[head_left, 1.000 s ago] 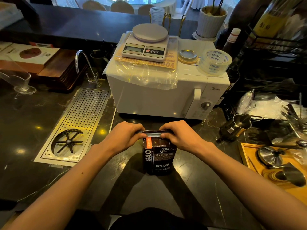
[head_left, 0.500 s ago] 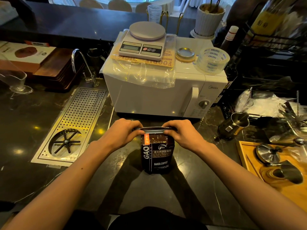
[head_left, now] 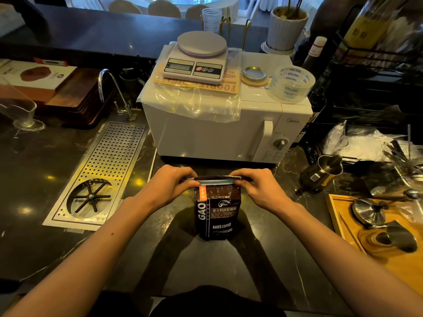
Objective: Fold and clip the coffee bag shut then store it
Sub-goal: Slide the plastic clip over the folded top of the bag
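Both hands are on the bag top. The left hand pinches the left end of the folded strip, fingers curled over it, and the right hand pinches the right end the same way. Between them the flattened top edge runs level, a thin silvery line. The coffee bag stands upright on the dark marble counter, directly in front of the white microwave, label facing the camera with "GAO" and "BAKED.COFFEE" readable.

Against half a second ago, very little has changed: same grip at both ends, same upright bag on the same patch of counter. The fold looks about as flat as it did; whether it has been turned further I cannot tell.

Out to the left lies the perforated steel drain tray. On the microwave sits a digital kitchen scale. To the right stand a small steel milk pitcher and a wooden tray.
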`<state>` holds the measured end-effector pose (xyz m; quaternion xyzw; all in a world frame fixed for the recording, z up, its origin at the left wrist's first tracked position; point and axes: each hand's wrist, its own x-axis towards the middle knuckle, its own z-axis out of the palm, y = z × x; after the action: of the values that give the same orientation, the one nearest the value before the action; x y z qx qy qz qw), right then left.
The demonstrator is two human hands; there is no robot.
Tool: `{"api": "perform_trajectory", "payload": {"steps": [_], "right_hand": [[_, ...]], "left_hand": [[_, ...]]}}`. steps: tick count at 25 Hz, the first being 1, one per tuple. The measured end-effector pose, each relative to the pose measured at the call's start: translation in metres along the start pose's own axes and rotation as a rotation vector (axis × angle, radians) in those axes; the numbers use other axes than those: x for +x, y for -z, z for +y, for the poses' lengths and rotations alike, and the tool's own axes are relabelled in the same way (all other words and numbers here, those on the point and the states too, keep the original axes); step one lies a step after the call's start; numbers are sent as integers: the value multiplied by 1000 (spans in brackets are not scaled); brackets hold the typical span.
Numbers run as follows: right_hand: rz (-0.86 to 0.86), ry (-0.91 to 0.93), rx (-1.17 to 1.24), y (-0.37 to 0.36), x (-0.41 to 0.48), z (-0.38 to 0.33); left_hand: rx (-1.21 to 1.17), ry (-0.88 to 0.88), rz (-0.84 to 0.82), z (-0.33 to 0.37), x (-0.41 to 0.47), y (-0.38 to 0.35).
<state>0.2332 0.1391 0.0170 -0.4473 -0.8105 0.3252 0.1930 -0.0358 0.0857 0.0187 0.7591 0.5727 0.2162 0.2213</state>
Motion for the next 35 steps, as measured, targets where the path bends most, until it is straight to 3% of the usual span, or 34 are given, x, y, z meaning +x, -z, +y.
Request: {"api": "perform_trajectory", "payload": {"steps": [7, 10, 20, 25, 35], "right_hand": [[-20, 0, 48, 1, -7, 1], [-17, -1, 58, 0, -9, -1], [-55, 152, -56, -7, 5, -26], [-7, 192, -221, -17, 18, -37], [78, 159, -301, -23, 20, -43]], "left_hand": [[-432, 262, 276, 4, -18, -16], [-507, 308, 326, 7, -23, -21], [-164, 4, 185, 25, 2, -14], [-80, -21, 170, 24, 8, -12], [18, -98, 198, 27, 12, -14]]}}
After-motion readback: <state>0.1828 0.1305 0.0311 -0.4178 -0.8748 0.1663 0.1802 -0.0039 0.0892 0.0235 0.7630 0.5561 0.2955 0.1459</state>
